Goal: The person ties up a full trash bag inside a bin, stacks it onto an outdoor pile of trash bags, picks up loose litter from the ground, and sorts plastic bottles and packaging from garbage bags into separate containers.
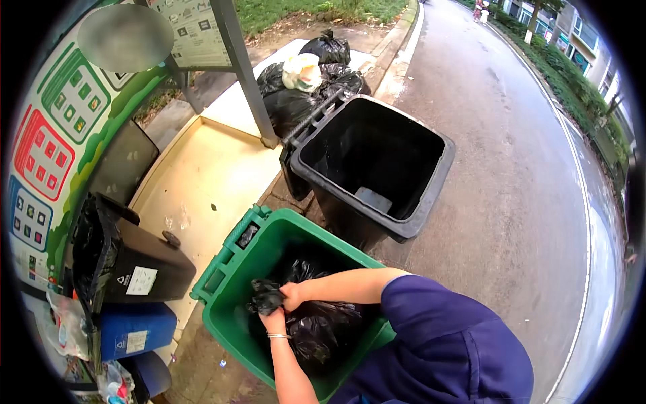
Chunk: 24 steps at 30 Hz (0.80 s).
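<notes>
A green wheeled bin stands in front of me with its top uncovered. Black garbage bags lie inside it. Over the bin's opening, both hands are closed around the bunched top of a black garbage bag. My left hand, with a bracelet at the wrist, grips it from the near side. My right hand holds the same bunch from the right, its arm reaching across the bin. The fingers are partly hidden by the plastic. Just beyond is a black wheeled bin, uncovered, with a pale patch at its bottom.
Filled black garbage bags are piled at the back, a whitish bag on top. Left are a dark bin, a blue bin and a sign board. A metal post rises from the pale platform. The road runs right.
</notes>
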Each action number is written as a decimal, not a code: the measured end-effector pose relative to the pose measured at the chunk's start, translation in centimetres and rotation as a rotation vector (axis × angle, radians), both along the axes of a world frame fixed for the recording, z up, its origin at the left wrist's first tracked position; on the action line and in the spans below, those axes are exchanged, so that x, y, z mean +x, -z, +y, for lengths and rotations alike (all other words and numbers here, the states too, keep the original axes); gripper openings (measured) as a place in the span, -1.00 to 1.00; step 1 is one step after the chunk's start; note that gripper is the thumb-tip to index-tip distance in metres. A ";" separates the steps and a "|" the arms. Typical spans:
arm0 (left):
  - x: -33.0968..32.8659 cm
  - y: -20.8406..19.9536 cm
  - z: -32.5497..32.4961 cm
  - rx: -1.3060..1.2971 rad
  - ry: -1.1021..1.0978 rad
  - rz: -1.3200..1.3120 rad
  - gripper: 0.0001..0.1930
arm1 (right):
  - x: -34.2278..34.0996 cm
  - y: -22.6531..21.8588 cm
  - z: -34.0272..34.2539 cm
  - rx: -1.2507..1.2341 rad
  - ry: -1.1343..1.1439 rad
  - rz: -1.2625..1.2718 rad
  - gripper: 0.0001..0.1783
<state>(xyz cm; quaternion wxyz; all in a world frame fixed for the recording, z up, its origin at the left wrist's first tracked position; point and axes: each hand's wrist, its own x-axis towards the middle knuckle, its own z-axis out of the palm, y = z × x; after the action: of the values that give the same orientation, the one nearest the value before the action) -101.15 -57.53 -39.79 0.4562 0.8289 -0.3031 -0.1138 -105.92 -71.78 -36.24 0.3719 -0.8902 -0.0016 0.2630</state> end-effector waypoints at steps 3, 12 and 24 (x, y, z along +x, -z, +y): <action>-0.7 -2.5 -4.0 0.047 -0.021 0.074 -0.74 | -2.2 3.3 -2.4 0.847 0.217 -0.135 -0.09; -0.5 -1.7 -2.6 0.618 0.053 -0.244 -0.68 | -5.2 0.2 0.6 1.148 0.697 -0.121 -0.29; -4.0 -2.1 -0.2 -0.077 0.126 -0.088 -0.37 | -2.0 1.5 1.2 1.498 1.495 0.006 -0.76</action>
<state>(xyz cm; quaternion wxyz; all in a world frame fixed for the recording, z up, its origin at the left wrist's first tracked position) -105.14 -57.72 -37.73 0.4658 0.7944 -0.3784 -0.0940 -107.92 -70.59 -37.76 0.8934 -0.2074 0.3861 -0.0988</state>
